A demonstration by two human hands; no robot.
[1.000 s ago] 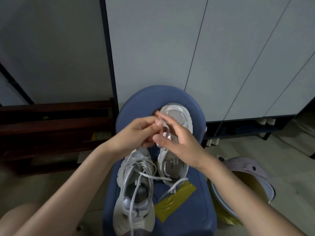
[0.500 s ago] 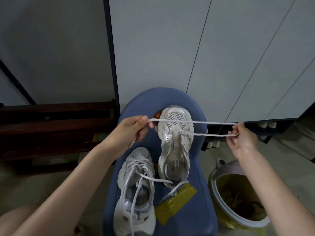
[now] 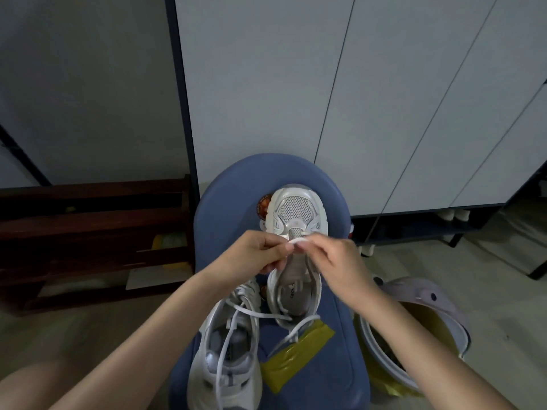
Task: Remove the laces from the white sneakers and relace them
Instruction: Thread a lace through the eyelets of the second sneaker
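Note:
Two white sneakers lie on a blue stool. The far sneaker points its toe at the wall, and its white lace runs through the eyelets near the toe. My left hand and my right hand meet over its tongue, each pinching the lace between thumb and fingertips. The near sneaker lies at the stool's front left with its own lace loose and trailing to the right.
A yellow packet lies on the stool beside the near sneaker. A pale bin with a yellow liner stands on the floor at the right. A dark wooden rack is at the left, white cabinet doors behind.
Half a second ago my hands were spread wide apart with the lace stretched taut between them. They have come back together over the far sneaker's tongue.

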